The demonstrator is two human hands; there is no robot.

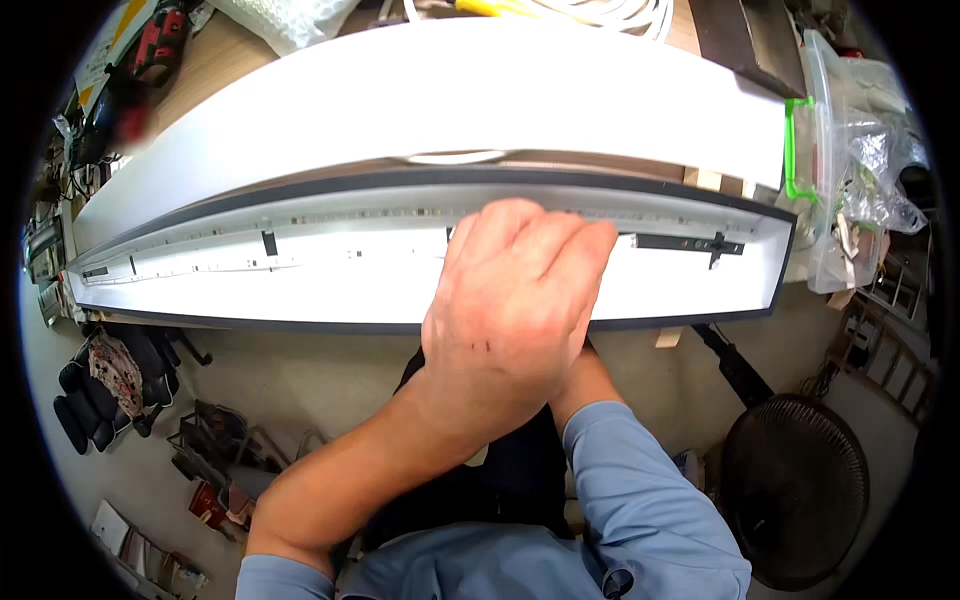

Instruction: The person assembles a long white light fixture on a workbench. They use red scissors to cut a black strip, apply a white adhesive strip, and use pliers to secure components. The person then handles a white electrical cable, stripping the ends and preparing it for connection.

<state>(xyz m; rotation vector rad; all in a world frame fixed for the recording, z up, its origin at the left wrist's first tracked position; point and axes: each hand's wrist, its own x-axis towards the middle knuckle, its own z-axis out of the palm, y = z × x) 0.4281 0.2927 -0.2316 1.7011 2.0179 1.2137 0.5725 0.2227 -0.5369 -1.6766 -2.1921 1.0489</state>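
A long, shallow tray-like housing (680,290) with a white inside and a dark rim stretches across the bench in front of me. Thin strips with small chips, like LED strips (375,213), run along its inside. Over its middle, my left hand (515,285) is closed, knuckles up and fingers curled. Whatever it grips is hidden beneath it. Only the wrist and forearm of my right arm show; that hand lies behind the left one, its fingers out of sight. Right of my hands, a narrow black bar (680,243) with a small cross-shaped piece lies inside the housing.
Behind the housing lies a long white panel (480,95). Coiled cable (625,15) and bubble wrap (290,20) are at the back. A clear plastic bin (835,200) with a green handle stands at right. A black fan (795,490) is at lower right, a black chair (120,390) at left.
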